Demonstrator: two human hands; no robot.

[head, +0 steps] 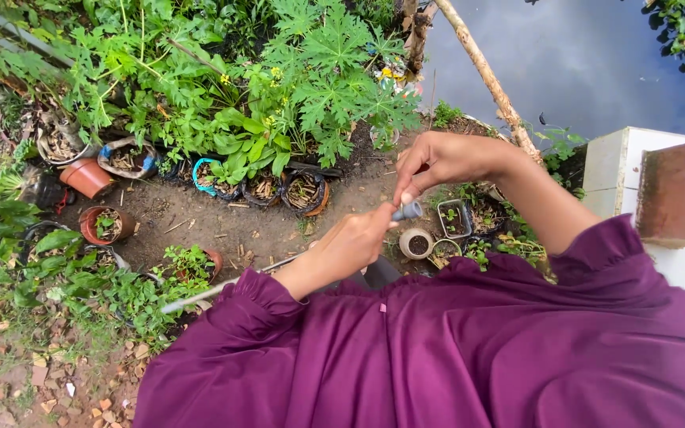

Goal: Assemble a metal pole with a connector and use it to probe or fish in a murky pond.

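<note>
My left hand (352,242) is closed around a thin grey pipe (200,294) that runs down to the left past my purple sleeve. A grey fitting (408,211) sits on the pipe's upper end, just beyond my left fingers. My right hand (440,161) comes in from the right. Its fingertips pinch down at the top of the fitting. Whether something small is between those fingers is too fine to tell.
Below lies bare soil with several small pots: terracotta pots (87,177), dark pots of dry stalks (304,192), a white cup (417,243). Leafy plants (311,71) crowd the top. Dark water (588,63), a slanted wooden pole (489,79) and a white tiled wall (624,170) lie at right.
</note>
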